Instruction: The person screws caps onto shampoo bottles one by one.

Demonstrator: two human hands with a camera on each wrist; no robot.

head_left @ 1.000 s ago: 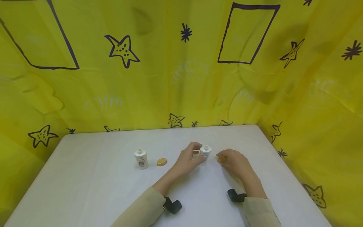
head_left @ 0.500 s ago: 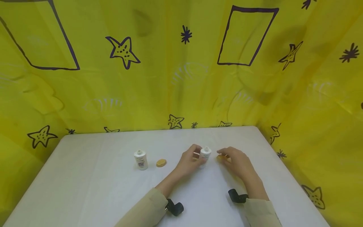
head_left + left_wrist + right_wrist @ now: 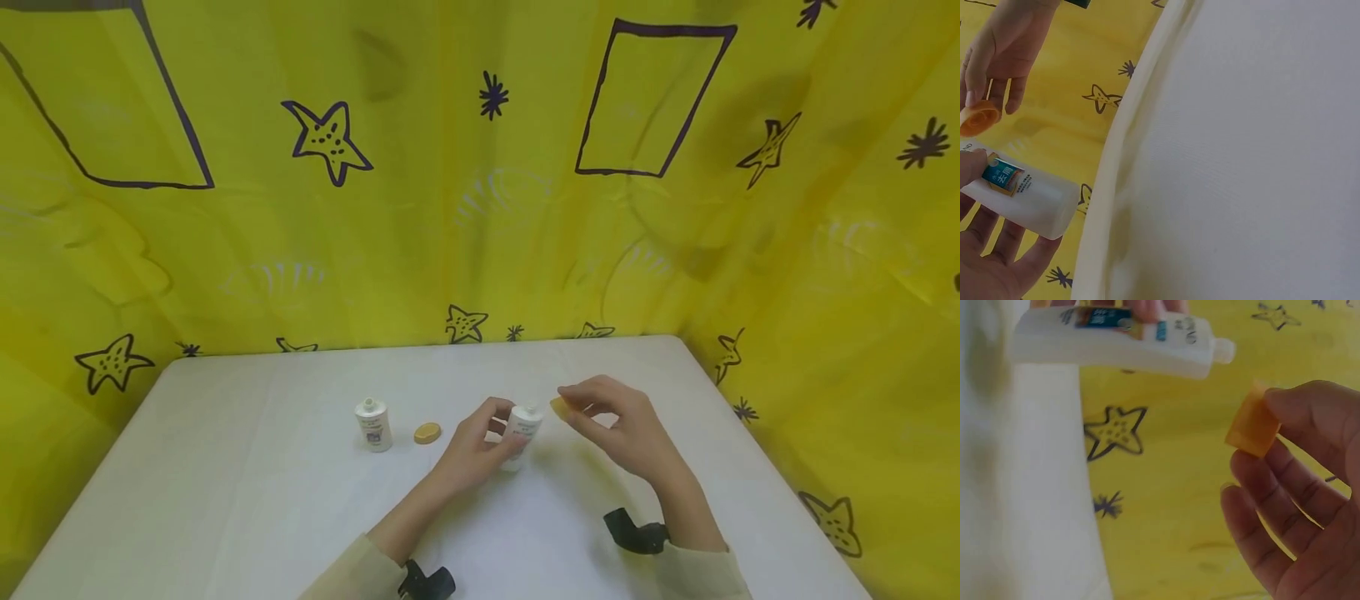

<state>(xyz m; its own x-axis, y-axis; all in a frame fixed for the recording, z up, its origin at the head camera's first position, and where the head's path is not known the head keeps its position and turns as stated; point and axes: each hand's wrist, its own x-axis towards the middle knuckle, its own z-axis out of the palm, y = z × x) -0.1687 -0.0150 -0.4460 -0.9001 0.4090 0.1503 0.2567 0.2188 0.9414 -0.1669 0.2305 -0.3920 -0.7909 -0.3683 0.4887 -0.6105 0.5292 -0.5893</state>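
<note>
Nearer the right edge of the counter, the left hand is gripping a white bottle while the right hand is pinching an orange cap near its neck, and a second bottle is standing nearer the left edge.

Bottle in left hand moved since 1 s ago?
Yes: the held bottle has shifted left and lower in the head view, judged against the standing bottle.

Bottle stands left of cap on table; farther right, held bottle, then held cap.
</note>
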